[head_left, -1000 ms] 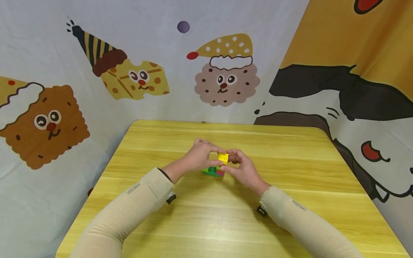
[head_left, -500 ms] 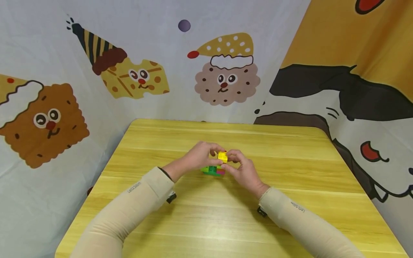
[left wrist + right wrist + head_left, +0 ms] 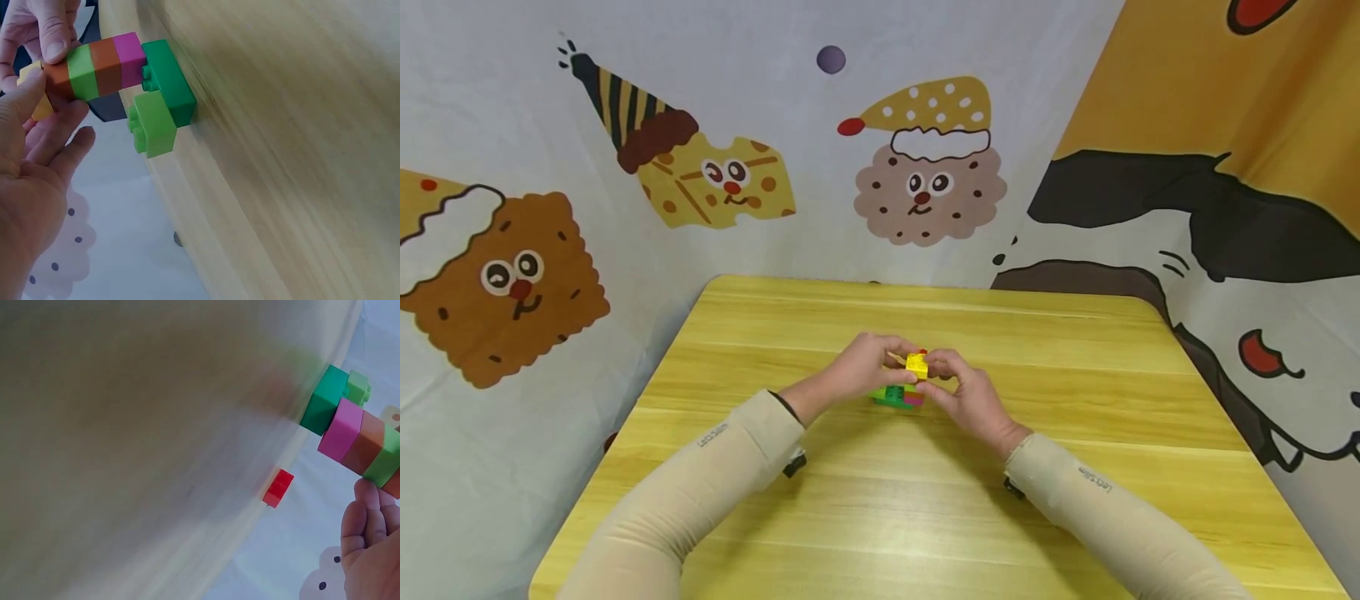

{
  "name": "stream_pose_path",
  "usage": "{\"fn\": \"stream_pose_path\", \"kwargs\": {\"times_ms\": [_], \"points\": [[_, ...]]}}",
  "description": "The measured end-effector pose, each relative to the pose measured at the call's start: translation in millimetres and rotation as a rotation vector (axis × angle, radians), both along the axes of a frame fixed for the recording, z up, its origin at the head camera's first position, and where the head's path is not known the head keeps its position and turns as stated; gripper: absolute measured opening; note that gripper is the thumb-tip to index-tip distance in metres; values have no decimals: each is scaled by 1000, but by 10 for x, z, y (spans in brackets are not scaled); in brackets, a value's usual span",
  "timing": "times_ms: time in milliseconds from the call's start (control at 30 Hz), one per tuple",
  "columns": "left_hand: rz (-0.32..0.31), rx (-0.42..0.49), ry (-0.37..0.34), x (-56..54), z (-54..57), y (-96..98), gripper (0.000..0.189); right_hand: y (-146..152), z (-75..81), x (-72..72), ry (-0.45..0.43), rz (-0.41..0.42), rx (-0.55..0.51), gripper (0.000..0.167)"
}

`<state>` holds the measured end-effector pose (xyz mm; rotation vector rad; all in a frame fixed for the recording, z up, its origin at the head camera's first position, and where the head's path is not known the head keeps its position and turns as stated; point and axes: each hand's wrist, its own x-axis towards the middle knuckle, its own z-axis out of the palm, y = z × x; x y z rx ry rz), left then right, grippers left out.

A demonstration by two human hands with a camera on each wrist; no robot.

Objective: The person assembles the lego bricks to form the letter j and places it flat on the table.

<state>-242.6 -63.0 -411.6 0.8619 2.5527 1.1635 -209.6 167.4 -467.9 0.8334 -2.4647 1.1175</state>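
Note:
A stack of toy building bricks stands on the table, upright on a long dark green brick [image 3: 170, 82]. From there rise a magenta brick [image 3: 129, 60], brown-orange and light green ones, and a yellow brick [image 3: 917, 365] on top. Beside the column, a separate light green brick [image 3: 154, 125] sits on the dark green one. My left hand [image 3: 865, 368] pinches the top of the stack, thumb at the yellow brick and fingers round the far side. From the other side, my right hand [image 3: 968, 398] holds the upper stack between thumb and fingers; its fingertips touch near the upper light green brick.
A loose red brick [image 3: 278, 488] lies on the table [image 3: 880, 517] beyond the stack, partly hidden behind the hands in the head view. A cloth printed with cartoon figures [image 3: 805, 258] hangs at the table's far edge.
The yellow brick has shifted slightly left with both hands around it. My left hand's raised fingers have come down, and a bit of red now shows behind the yellow brick.

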Motion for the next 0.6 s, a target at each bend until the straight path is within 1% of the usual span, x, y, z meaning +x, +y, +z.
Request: {"fn": "stream_pose_path", "kwargs": {"times_ms": [33, 100, 200, 300, 367, 500, 600], "points": [[1, -2, 1, 1, -8, 2, 42, 4, 1, -1, 10, 4, 4, 45], [0, -17, 23, 3, -11, 6, 42, 12, 2, -3, 25, 12, 9, 45], [4, -54, 81, -6, -12, 13, 41, 27, 1, -20, 53, 25, 12, 43], [12, -92, 132, -16, -15, 18, 40, 40, 14, -32, 53, 29, 17, 42], [16, -104, 146, -26, -22, 22, 40, 49, 26, -37, 35, 28, 13, 40], [16, -101, 145, -47, -41, 31, 42, 71, 49, -36, -35, 23, 7, 38], [15, -92, 146, -54, -47, 35, 43, 86, 60, -37, -68, 24, 4, 37]]}}
